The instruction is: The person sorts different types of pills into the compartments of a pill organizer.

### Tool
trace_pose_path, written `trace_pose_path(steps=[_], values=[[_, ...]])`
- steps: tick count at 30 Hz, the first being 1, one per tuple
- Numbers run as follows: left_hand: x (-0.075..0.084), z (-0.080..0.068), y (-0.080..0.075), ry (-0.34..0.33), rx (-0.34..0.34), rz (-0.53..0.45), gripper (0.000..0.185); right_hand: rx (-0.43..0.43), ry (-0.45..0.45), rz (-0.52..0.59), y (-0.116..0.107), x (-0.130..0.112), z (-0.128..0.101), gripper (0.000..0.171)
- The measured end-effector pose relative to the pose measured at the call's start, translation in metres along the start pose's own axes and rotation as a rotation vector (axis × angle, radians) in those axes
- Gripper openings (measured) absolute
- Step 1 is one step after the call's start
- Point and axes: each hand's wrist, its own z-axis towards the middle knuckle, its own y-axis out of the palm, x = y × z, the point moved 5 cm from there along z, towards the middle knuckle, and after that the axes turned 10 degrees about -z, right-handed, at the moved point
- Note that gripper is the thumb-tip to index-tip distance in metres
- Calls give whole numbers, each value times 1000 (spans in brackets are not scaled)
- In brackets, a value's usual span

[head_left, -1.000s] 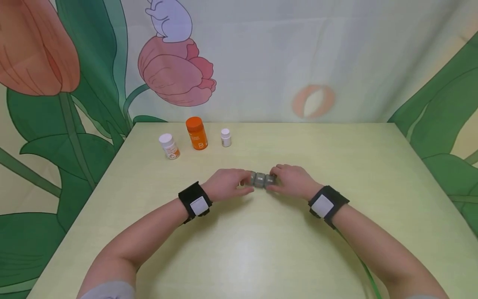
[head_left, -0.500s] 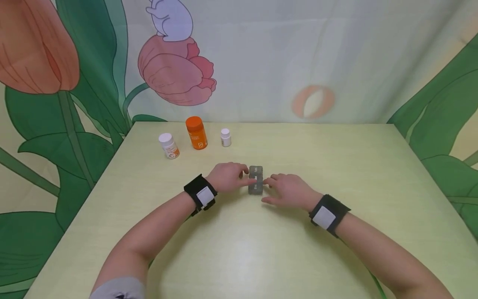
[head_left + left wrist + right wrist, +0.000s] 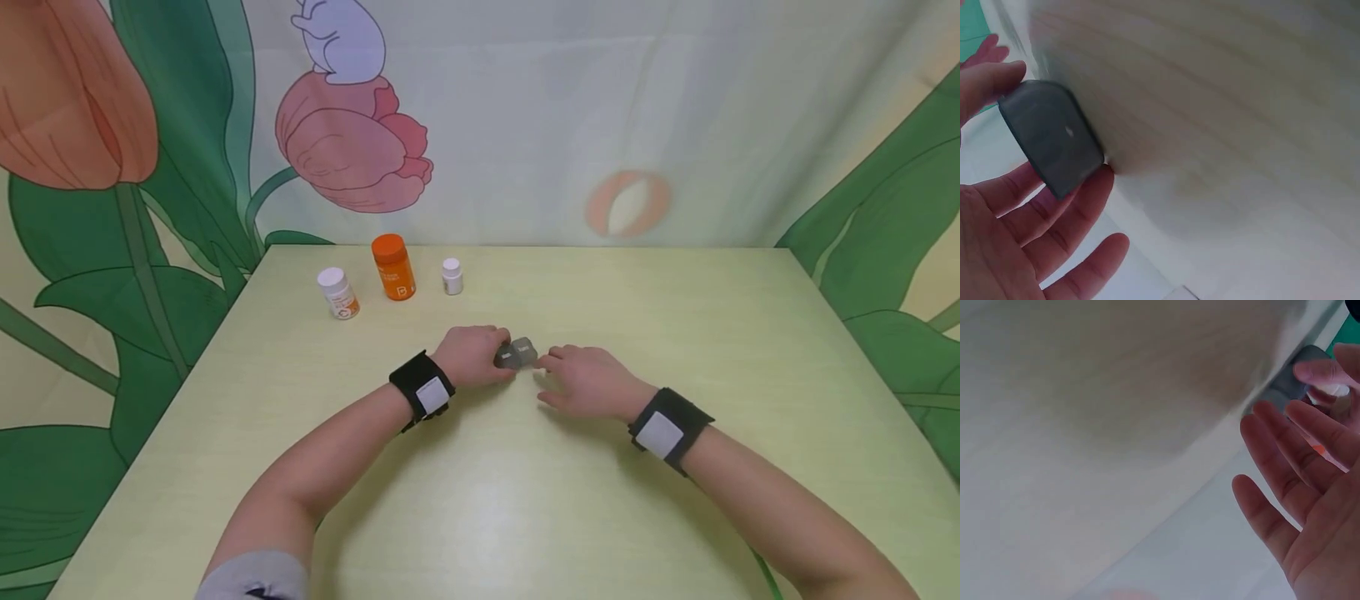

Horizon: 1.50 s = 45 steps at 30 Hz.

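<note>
L hand is pinching grey pill case mid-table; small white labels on it, text unreadable. R hand is resting alongside w/ fingers relaxed, tips near case.

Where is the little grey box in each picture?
Head view: the grey box sits mid-table, between the left hand and the right hand.
Left wrist view: the box is upper left, pinched between thumb and fingers.
Right wrist view: only a sliver of it shows at upper right, beyond the open fingers.
Shared landmark: the pale yellow-green table, seen in every view.
</note>
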Motion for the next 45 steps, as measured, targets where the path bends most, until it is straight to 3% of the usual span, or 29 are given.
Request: trace_pose_path(steps=[8, 16, 29, 39, 45], values=[[12, 0, 4, 48, -33, -82, 46, 87, 48, 12, -15, 19, 2, 49], [15, 4, 7, 52, -31, -105, 48, 29, 0, 41, -1, 20, 15, 63], [17, 6, 1, 56, -34, -142, 43, 69, -52, 75, 1, 21, 22, 44], [15, 7, 4, 58, -43, -126, 42, -22, -17, 242, -1, 33, 28, 38], [15, 4, 4, 66, -48, -126, 44, 101, 38, 316, -10, 42, 37, 18]])
